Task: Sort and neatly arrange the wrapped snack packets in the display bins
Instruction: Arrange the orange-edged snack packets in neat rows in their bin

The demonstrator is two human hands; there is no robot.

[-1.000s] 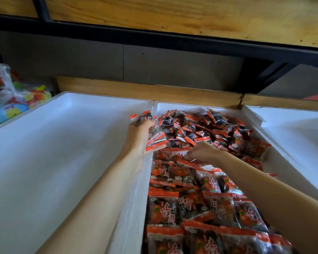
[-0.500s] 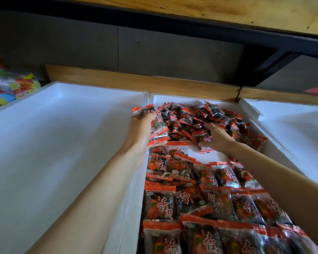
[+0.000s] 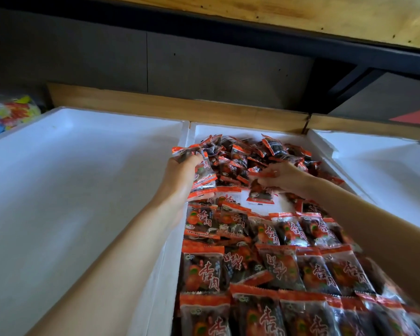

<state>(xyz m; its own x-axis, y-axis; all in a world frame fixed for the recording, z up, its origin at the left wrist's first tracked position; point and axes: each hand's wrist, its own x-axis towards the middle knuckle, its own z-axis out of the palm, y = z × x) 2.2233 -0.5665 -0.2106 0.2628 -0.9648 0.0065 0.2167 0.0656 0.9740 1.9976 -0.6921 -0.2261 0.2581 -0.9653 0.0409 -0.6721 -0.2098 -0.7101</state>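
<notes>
Orange-and-black snack packets (image 3: pixel 272 263) lay in neat rows across the lower centre of the middle foam bin (image 3: pixel 240 130), with a loose heap (image 3: pixel 260 154) at its upper end. At frame centre the left hand (image 3: pixel 180 175) gripped a stack of packets (image 3: pixel 204 177) with curled fingers. Just to its right, the right hand (image 3: pixel 286 177) pinched one packet (image 3: pixel 260 194) below the heap.

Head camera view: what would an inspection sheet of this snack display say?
Surface: white bins side by side; middle bin holds the snacks, left bin and right bin flank it.
Job's things: neat rows of packets nearest the camera, loose heap at the far end.
Clutter: colourful bag beyond the left bin.
Hands: left hand grips a bundle of packets; right hand pinches one packet.
Cables: nothing seen.
Surroundings: wooden board behind, wooden shelf overhead.
</notes>
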